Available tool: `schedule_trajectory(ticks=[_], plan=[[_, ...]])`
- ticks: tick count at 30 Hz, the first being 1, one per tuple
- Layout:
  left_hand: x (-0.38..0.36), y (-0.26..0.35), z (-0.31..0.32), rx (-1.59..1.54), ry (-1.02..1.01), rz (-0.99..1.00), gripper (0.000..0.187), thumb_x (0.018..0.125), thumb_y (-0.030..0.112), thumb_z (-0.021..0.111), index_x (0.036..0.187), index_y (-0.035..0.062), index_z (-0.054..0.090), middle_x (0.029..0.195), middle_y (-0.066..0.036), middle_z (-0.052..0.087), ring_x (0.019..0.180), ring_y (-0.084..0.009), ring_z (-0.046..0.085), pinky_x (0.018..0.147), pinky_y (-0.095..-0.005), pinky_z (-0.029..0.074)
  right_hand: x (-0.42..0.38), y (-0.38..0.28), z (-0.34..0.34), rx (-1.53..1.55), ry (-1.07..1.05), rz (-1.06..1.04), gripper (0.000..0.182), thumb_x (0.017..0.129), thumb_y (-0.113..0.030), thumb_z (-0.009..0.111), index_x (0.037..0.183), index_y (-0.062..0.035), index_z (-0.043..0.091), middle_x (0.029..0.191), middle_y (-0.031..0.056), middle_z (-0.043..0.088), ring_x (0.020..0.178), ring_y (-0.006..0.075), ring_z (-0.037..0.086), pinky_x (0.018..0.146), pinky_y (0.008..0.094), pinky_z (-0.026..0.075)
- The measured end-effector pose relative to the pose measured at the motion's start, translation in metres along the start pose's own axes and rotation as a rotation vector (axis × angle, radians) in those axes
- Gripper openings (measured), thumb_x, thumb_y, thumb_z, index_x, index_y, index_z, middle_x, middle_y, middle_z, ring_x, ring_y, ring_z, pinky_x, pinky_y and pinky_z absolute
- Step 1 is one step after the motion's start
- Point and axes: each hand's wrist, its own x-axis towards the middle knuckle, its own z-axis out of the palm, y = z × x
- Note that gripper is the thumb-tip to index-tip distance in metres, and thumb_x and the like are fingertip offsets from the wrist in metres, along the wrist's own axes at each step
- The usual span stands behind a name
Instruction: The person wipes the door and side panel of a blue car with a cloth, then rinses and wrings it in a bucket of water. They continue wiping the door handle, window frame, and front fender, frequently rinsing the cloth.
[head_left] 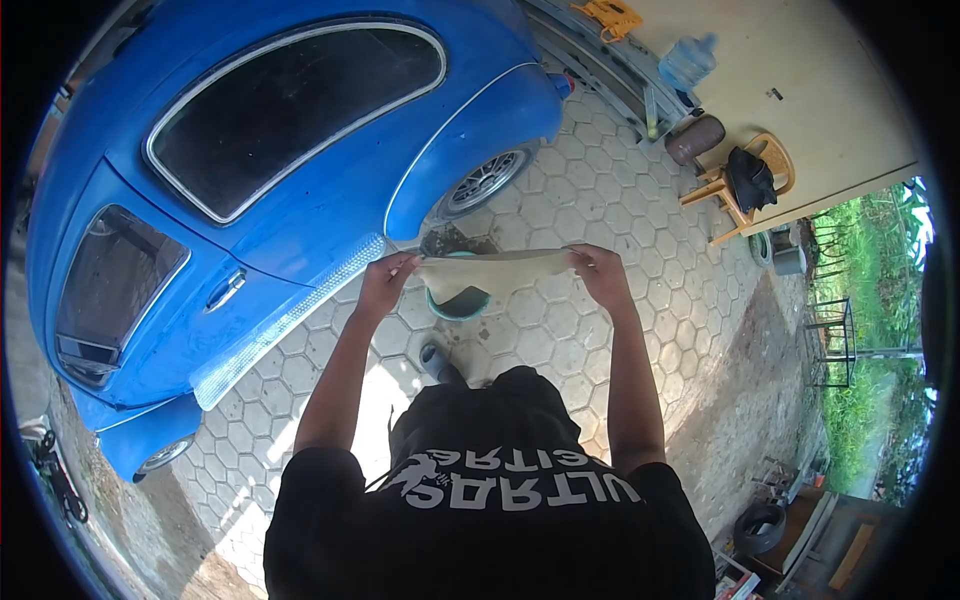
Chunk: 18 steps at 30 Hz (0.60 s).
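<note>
A beige cloth (500, 268) is stretched out in front of me, its top edge almost straight and its lower part hanging loose. My left hand (385, 282) pinches one upper corner, fingers closed. At the opposite corner, my right hand (601, 276) grips the cloth in the same way. Below the cloth stands a teal bucket (458, 313), partly hidden by it. A blue car (340, 205) is parked to the left, with its rear wheel (487, 183) beyond my left hand.
Hexagonal paving stones (560, 345) cover the ground, with a wet patch around the bucket. A yellow plastic chair (777, 160) holding a black bag (750, 180) stands by the wall at the right. A clear water jug (688, 62) is further back. A tire (760, 527) lies at lower right.
</note>
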Motion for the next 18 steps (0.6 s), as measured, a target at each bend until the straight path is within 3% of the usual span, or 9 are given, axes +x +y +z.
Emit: schedule_trajectory(ticks=[2,6,8,11,13,15,18], plan=[[0.006,-0.023,0.017,-0.072,0.102,0.044,0.029,0.101,0.028,0.068,0.108,0.0008,0.075,0.081,-0.012,0.074,0.072,-0.0139,0.066,0.070,-0.0303,0.051,0.007,0.003,0.012,0.137,0.025,0.162,0.024,0.097,-0.013,0.069,0.116,0.0000,0.073,0.099,0.0125,0.076,0.082,0.0161,0.072,0.071,0.0306,0.062],[0.010,-0.030,0.050,0.076,0.041,-0.266,0.043,0.105,0.039,0.060,0.100,-0.0023,0.073,0.072,-0.005,0.065,0.066,-0.0091,0.054,0.065,-0.0284,0.047,0.028,0.032,0.058,0.364,0.090,0.309,0.028,0.096,-0.016,0.071,0.118,0.0010,0.073,0.100,0.0107,0.076,0.078,0.0137,0.072,0.065,0.0281,0.064],[0.009,-0.053,0.084,0.002,0.078,-0.275,0.044,0.106,0.039,0.058,0.098,-0.0021,0.072,0.069,-0.005,0.062,0.064,-0.0095,0.051,0.062,-0.0298,0.045,0.036,0.042,0.086,0.371,0.057,0.369,0.027,0.097,-0.016,0.069,0.118,0.0020,0.072,0.103,0.0112,0.074,0.084,0.0155,0.073,0.068,0.0296,0.065],[0.011,-0.095,0.142,-0.198,0.189,-0.421,0.047,0.105,0.043,0.057,0.096,-0.0007,0.071,0.078,-0.020,0.069,0.074,-0.0257,0.070,0.069,-0.0391,0.051,0.049,0.084,0.144,0.486,0.032,0.416,0.025,0.101,-0.015,0.064,0.117,0.0039,0.065,0.106,0.0105,0.069,0.093,0.0162,0.070,0.076,0.0319,0.065],[0.010,-0.121,0.170,-0.133,0.202,-0.467,0.045,0.105,0.042,0.056,0.099,-0.0001,0.071,0.085,-0.022,0.069,0.082,-0.0334,0.071,0.073,-0.0420,0.051,0.058,0.114,0.178,0.492,-0.035,0.501,0.024,0.104,-0.014,0.058,0.119,0.0040,0.059,0.106,0.0099,0.065,0.101,0.0177,0.067,0.086,0.0350,0.064],[0.008,-0.157,0.196,-0.095,0.243,-0.489,0.043,0.106,0.041,0.054,0.103,0.0010,0.070,0.092,-0.024,0.070,0.092,-0.0443,0.068,0.078,-0.0474,0.051,0.070,0.154,0.217,0.517,-0.060,0.553,0.024,0.104,-0.014,0.057,0.119,0.0047,0.059,0.107,0.0110,0.065,0.101,0.0182,0.067,0.086,0.0349,0.064],[0.001,-0.220,0.226,0.063,0.229,-0.664,0.045,0.106,0.042,0.051,0.101,0.0007,0.067,0.094,-0.027,0.068,0.095,-0.0462,0.067,0.080,-0.0518,0.049,0.063,0.227,0.276,0.490,-0.088,0.606,0.024,0.104,-0.014,0.057,0.117,0.0054,0.059,0.108,0.0140,0.067,0.099,0.0196,0.069,0.087,0.0336,0.062]])
